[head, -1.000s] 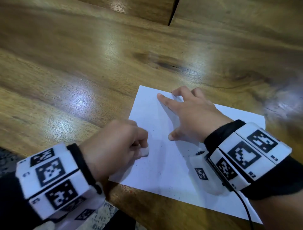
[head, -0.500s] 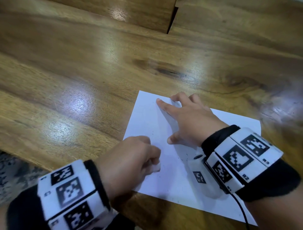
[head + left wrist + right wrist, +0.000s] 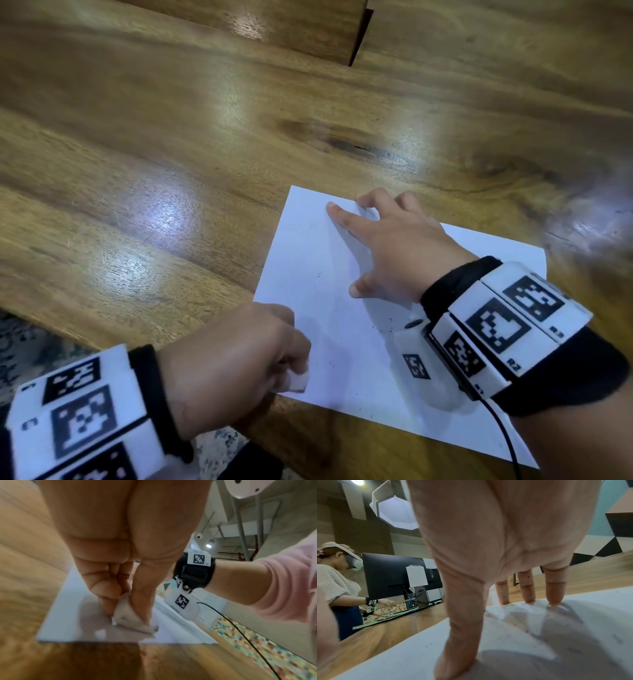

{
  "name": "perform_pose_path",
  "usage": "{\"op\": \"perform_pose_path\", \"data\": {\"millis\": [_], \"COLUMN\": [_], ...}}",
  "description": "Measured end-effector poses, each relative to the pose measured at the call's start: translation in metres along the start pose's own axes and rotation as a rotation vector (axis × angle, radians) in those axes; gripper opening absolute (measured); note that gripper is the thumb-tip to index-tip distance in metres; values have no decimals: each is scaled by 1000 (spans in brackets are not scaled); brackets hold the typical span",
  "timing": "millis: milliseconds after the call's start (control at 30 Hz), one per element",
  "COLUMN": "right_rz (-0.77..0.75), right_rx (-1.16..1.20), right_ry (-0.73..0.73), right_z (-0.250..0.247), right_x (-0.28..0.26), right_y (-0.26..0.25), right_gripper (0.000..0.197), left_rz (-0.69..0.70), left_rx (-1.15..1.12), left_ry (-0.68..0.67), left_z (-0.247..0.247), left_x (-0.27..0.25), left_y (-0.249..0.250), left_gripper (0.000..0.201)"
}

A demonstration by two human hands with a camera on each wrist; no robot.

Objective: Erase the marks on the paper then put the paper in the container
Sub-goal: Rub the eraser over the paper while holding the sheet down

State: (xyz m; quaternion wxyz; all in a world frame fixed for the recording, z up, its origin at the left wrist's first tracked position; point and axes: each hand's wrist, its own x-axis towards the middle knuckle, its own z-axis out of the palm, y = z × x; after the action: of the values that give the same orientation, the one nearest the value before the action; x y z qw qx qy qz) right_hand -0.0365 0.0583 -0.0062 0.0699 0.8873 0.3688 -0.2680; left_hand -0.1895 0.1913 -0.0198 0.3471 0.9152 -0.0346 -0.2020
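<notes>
The paper (image 3: 342,308) lies flat on the wooden surface (image 3: 171,171), close to its near edge, its near left corner just by the left hand (image 3: 233,363). Going from the left: the left hand is curled into a fist at that corner, thumb and fingers pinching a small white eraser (image 3: 297,383), so this grip is closed on the eraser. In the left wrist view the eraser (image 3: 130,616) is wedged between thumb and fingers (image 3: 106,599) and its lower end touches the paper (image 3: 72,622); a small white crumb lies on the sheet just beside it.

The middle of the sheet carries scattered dark specks and faint short marks.

Further right, the right hand (image 3: 394,246) rests on the paper's far part with fingers spread and mostly straight, tips pressing down, thumb stretched toward the near side. This grip is open and holds nothing; it pins the sheet. The right wrist view shows the fingertips (image 3: 554,599) and the thumb planted on the paper (image 3: 539,642), with shadows beneath them.

Both wrists wear black bands with white blocks printed with square black patterns; a thin black cable (image 3: 507,442) runs from the right wrist across the near right corner of the sheet.

In the right wrist view, another person (image 3: 339,582) stands at the far left behind a dark monitor (image 3: 388,574).
</notes>
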Motion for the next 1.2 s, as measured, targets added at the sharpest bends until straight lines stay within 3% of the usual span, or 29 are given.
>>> {"op": "perform_pose_path", "data": {"millis": [167,233,400,600,800,900,967,1033,1133,1200], "right_rz": [2,-4,-8,0,-1,-2,-3,-1,-7,-10], "right_rx": [-3,-3,-7,-6,-13,-8,-6,0,3,1], "right_ry": [1,13,22,1,-5,-7,-2,4,12,16], "right_z": [0,1,2,1,0,0,0,0,2,2], "right_x": [0,-1,-1,0,0,0,1,1,1,0], "right_y": [0,1,1,0,1,0,0,0,1,1], "right_gripper": [101,101,101,101,101,101,102,102,101,102], "left_rz": [-41,-46,-51,-84,-69,-87,-61,-59,-23,-17], "left_rx": [52,46,2,71,25,11,39,41,21,13], "left_ry": [201,210,21,264,4,69,156,175,88,-18], "left_z": [-21,-20,-13,-27,-17,-20,-21,-17,-8,-5], "left_x": [14,10,-12,11,-14,-5,9,16,6,-4], "left_y": [-8,-10,-12,-15,-14,-13,-9,-5,-3,-4], "left_gripper": [36,39,20,13,7,11,31,30,24,8]}}
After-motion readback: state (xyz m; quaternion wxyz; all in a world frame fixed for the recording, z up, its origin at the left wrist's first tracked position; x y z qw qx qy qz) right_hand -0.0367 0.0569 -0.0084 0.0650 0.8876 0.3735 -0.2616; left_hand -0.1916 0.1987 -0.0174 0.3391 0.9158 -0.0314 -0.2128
